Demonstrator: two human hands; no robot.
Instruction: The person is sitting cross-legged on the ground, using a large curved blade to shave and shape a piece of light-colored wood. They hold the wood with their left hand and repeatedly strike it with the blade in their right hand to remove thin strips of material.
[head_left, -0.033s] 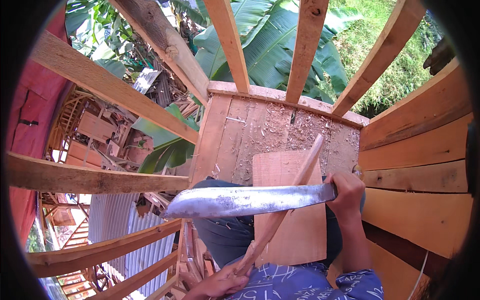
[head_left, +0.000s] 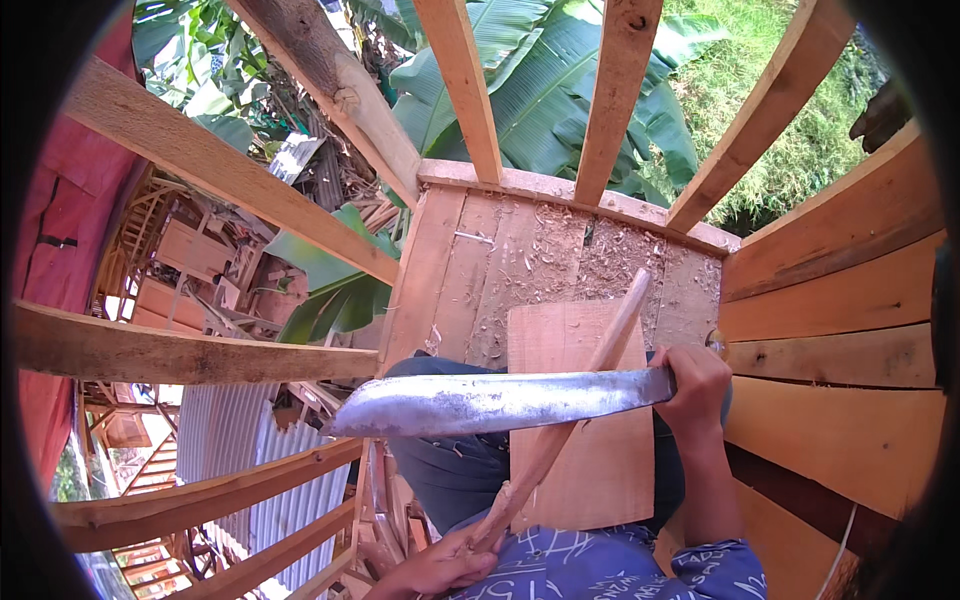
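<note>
Left hand (head_left: 440, 568) at bottom centre, fingers closed around lower end of thin wooden stick (head_left: 580, 400). Stick slanting up to the right, over flat board (head_left: 590, 470) on lap. Broad machete blade (head_left: 490, 402) lying across stick, horizontal. Right hand (head_left: 695, 385) clenched around machete handle, beside plank wall (head_left: 840, 340).

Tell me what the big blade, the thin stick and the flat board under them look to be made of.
Blade: steel by the look, dull grey with worn, blotchy patches, held by the right hand.
Stick: bare pale wood, freshly shaved, held low by the left hand.
Board: unfinished sawn wood, light orange-tan with visible grain.
</note>
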